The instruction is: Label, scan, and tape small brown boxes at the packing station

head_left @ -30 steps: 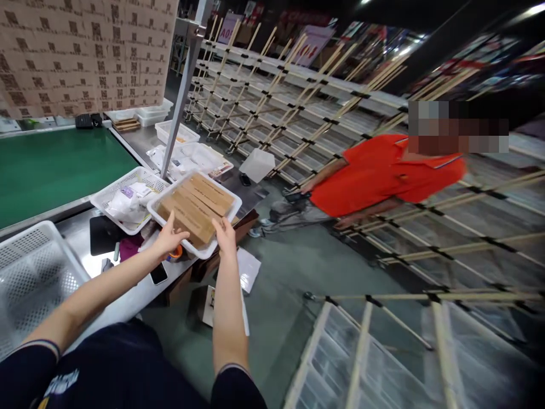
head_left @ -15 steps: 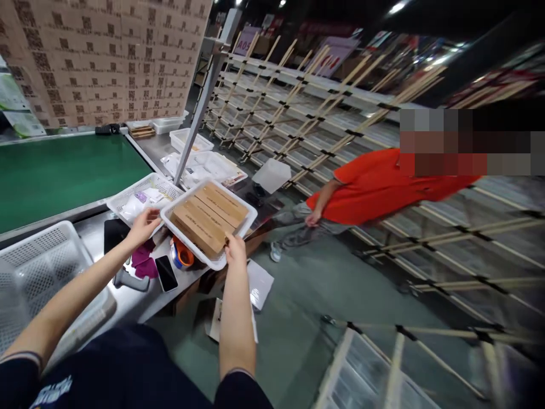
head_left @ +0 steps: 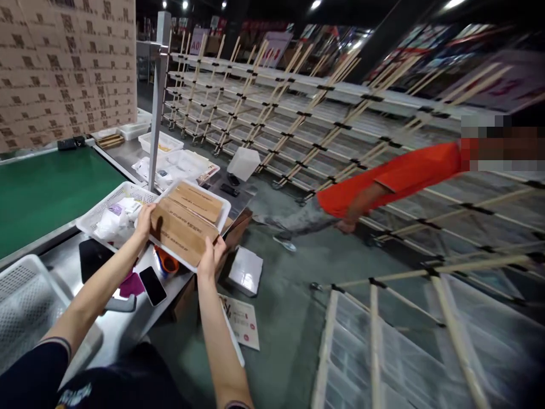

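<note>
A flat brown cardboard box (head_left: 181,232) with a line of dark print is gripped at its two ends, its near side over the front rim of a white plastic basket (head_left: 225,216). My left hand (head_left: 145,221) closes on the left end. At the right end, my right hand (head_left: 210,258) has its thumb on top and its other fingers partly hidden. Behind this box another cardboard box (head_left: 196,200) lies inside the basket. Just below the basket sit a roll of orange tape (head_left: 167,262) and a black phone (head_left: 152,286).
A white basket of plastic bags (head_left: 117,218) adjoins on the left, beside a green conveyor belt (head_left: 55,196). A metal post (head_left: 158,102) rises behind. A person in an orange shirt (head_left: 392,176) is in the aisle by racks (head_left: 264,108). A white package (head_left: 247,271) is on the right.
My hands have moved from the basket's edges onto the front box, which now appears raised and tilted. The view has swung right. The person in orange appears farther right.
</note>
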A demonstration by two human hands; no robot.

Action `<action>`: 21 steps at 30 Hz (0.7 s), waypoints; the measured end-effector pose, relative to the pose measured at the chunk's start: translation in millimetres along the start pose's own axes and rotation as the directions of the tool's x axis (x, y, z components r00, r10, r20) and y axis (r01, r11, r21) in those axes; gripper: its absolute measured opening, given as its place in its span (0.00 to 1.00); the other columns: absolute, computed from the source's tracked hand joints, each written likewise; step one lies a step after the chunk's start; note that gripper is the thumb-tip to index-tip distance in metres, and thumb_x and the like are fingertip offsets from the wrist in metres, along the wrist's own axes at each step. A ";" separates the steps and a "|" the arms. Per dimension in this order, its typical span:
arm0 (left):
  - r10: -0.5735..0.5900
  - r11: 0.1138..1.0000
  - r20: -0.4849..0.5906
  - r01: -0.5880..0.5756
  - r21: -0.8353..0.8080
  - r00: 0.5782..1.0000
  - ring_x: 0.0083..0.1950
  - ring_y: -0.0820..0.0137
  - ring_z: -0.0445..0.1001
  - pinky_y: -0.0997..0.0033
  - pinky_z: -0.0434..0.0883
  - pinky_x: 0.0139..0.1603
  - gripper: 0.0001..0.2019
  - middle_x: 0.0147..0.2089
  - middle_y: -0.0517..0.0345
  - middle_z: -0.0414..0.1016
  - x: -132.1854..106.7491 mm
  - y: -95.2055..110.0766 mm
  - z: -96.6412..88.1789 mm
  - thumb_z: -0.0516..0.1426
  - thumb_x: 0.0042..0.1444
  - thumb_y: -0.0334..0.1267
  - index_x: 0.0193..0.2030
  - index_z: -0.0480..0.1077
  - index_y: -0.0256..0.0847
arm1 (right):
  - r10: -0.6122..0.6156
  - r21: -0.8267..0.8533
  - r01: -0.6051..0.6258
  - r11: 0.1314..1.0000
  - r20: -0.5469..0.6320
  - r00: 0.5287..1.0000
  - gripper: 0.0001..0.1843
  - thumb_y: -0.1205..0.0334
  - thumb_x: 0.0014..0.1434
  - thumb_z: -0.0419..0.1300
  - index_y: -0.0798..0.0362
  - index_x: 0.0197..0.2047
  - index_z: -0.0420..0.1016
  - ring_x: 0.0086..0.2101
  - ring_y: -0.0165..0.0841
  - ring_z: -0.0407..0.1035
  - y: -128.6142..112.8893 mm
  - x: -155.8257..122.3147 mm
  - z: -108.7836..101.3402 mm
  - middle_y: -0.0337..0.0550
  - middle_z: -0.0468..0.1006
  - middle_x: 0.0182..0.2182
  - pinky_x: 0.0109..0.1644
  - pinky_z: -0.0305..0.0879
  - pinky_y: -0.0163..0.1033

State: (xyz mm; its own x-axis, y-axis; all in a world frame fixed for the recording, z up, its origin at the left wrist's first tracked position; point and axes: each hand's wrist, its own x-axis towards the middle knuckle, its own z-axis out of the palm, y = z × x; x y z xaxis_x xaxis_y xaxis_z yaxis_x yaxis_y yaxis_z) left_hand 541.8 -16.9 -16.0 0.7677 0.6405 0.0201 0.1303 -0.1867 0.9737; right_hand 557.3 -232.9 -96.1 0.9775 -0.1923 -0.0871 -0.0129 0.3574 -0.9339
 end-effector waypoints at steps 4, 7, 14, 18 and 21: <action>-0.034 0.990 -0.058 0.026 -0.139 0.998 0.55 0.56 0.79 0.58 0.76 0.56 0.21 0.47 0.46 0.82 -11.0 -8.1 -4.0 0.47 0.61 0.55 0.33 0.71 0.42 | -0.081 0.079 0.092 0.993 -0.130 0.988 0.23 0.46 0.54 0.61 0.45 0.49 0.65 0.59 0.42 0.72 0.5 -16.6 5.0 0.47 0.76 0.55 0.70 0.65 0.55; -0.038 0.985 -0.084 0.023 -0.173 0.996 0.50 0.57 0.79 0.58 0.77 0.52 0.20 0.40 0.49 0.79 -13.6 -7.6 -5.3 0.50 0.59 0.58 0.29 0.69 0.44 | -0.107 0.102 0.129 0.986 -0.197 0.975 0.20 0.48 0.53 0.59 0.44 0.47 0.64 0.56 0.41 0.72 -3.4 -19.6 3.9 0.44 0.75 0.52 0.68 0.66 0.54; -0.069 0.998 -0.066 0.068 -0.017 0.995 0.46 0.62 0.78 0.58 0.75 0.56 0.10 0.35 0.55 0.76 50.8 25.6 -6.8 0.57 0.64 0.45 0.36 0.70 0.42 | 0.088 0.128 -0.067 0.990 -0.161 0.983 0.23 0.47 0.55 0.63 0.43 0.53 0.69 0.60 0.37 0.73 -30.4 48.0 -28.2 0.42 0.79 0.53 0.65 0.71 0.46; -0.071 0.991 0.101 0.059 0.116 0.992 0.52 0.59 0.79 0.55 0.72 0.62 0.06 0.42 0.49 0.82 102.9 43.5 37.7 0.61 0.62 0.38 0.40 0.76 0.38 | 0.245 0.057 -0.242 0.969 -0.061 0.968 0.15 0.50 0.56 0.65 0.47 0.43 0.74 0.48 0.38 0.79 -35.1 134.7 -3.7 0.42 0.83 0.41 0.54 0.77 0.45; -0.068 0.976 0.175 0.030 0.214 0.982 0.57 0.56 0.78 0.55 0.69 0.66 0.06 0.43 0.47 0.83 126.4 47.6 80.2 0.66 0.58 0.37 0.36 0.76 0.38 | 0.215 0.027 -0.216 0.976 0.026 0.976 0.13 0.51 0.59 0.68 0.52 0.37 0.75 0.38 0.36 0.79 -33.7 179.3 30.1 0.41 0.81 0.33 0.46 0.78 0.44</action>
State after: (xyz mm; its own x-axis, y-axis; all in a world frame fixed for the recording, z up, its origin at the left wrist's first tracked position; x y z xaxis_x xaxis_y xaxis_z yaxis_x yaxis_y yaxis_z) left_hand 695.3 -4.5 14.6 0.8552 0.5110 -0.0864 0.2839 -0.3225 0.9030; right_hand 739.4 -251.9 -69.8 0.9569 -0.0872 -0.2771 -0.2180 0.4148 -0.8834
